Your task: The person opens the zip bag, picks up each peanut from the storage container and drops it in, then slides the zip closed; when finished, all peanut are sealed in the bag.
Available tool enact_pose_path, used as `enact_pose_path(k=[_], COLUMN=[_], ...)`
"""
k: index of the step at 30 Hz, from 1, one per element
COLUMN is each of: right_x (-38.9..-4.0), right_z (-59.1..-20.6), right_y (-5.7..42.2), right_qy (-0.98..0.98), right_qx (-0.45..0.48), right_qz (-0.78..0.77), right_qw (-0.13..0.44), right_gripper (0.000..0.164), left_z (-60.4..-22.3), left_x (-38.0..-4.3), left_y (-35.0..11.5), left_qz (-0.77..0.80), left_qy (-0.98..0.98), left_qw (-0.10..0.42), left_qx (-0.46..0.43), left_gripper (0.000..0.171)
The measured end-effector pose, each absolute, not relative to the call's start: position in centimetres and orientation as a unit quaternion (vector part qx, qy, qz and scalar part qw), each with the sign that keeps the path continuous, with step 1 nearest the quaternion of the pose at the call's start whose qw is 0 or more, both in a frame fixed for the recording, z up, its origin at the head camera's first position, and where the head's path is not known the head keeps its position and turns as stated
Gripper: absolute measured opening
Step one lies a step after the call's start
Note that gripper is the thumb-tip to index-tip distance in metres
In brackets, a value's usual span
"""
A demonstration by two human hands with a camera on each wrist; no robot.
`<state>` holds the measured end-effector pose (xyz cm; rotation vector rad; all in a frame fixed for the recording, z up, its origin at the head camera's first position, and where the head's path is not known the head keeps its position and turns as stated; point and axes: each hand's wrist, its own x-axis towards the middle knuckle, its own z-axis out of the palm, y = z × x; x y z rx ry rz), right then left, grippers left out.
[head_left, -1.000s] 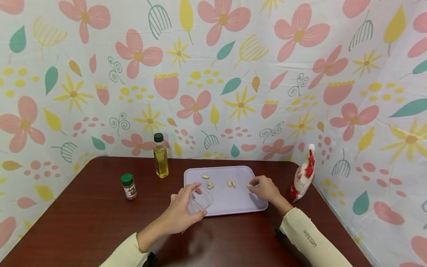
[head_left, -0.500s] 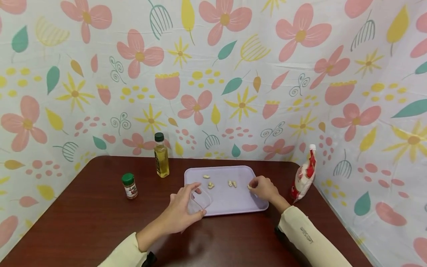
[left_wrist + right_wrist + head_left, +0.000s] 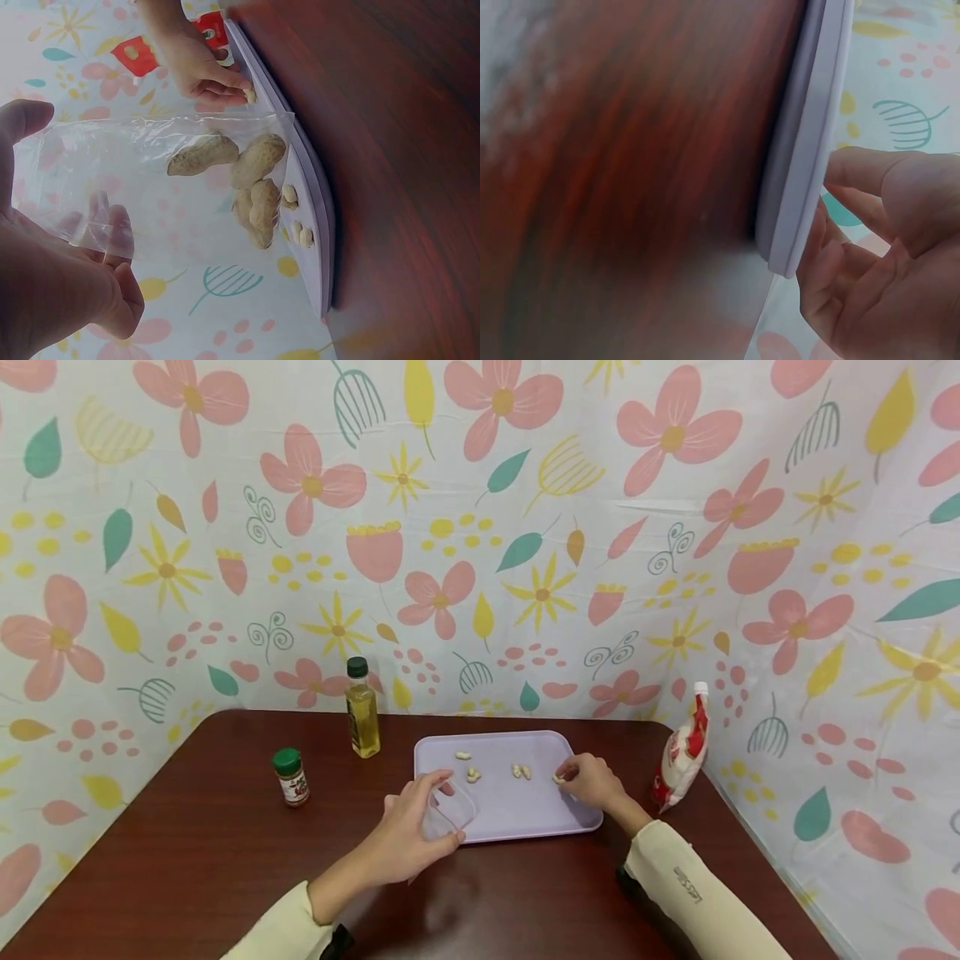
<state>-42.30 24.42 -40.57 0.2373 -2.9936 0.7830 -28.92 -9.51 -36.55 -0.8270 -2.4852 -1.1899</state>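
My left hand [image 3: 405, 831] grips a clear plastic bag [image 3: 453, 810] over the left front of a lilac tray [image 3: 495, 831]. In the left wrist view, several unshelled peanuts [image 3: 259, 161] show inside the bag, gathered at one end. My right hand [image 3: 592, 781] pinches a peanut [image 3: 558, 779] at the right side of the tray; the left wrist view also shows this peanut [image 3: 250, 95] at the fingertips. Other peanuts lie on the tray: a pair [image 3: 521, 771] near the middle, and more peanuts [image 3: 472, 775] toward the left. The right wrist view hides the pinched peanut behind the tray rim [image 3: 810, 150].
A green-capped seasoning jar [image 3: 291, 779] and a bottle of yellow oil [image 3: 363, 714] stand left of the tray. A red and white pouch with a white cap [image 3: 682, 756] stands at the right. All rest on a dark wooden table [image 3: 187, 843] before a flower-patterned curtain [image 3: 480, 568].
Both hands stay almost where they were. My right fingers, with the peanut between them, shift very slightly left; the bag and the peanuts on the tray look the same.
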Motion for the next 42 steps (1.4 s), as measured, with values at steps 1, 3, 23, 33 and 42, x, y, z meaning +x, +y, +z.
enact_pose_path(k=[1, 3, 23, 33, 42], right_x=[-42.3, -42.3, -39.6, -37.0, -34.9], right_z=[-40.6, -40.5, -38.2, -36.2, -34.5], right_y=[24.5, 24.5, 22.1, 19.6, 17.6], right_qy=[-0.964, -0.96, -0.906, -0.874, -0.852], right_qx=[0.082, 0.093, 0.204, 0.229, 0.266], right_qz=[0.254, 0.264, 0.369, 0.427, 0.447], right_qw=[0.02, 0.024, 0.045, 0.028, 0.067], right_gripper=[0.01, 0.008, 0.005, 0.007, 0.01], left_z=[-36.6, -36.7, -36.8, -36.8, -36.7], left_x=[-29.0, -29.0, -29.1, -29.3, -29.3], left_y=[-9.5, -9.5, -9.5, -9.6, -9.5], left_qz=[-0.409, -0.408, -0.415, -0.416, -0.419], left_qy=[-0.856, -0.856, -0.854, -0.855, -0.852], left_qw=[0.133, 0.136, 0.131, 0.13, 0.127], left_qx=[-0.285, -0.287, -0.284, -0.281, -0.285], left_gripper=[0.074, 0.074, 0.075, 0.075, 0.075])
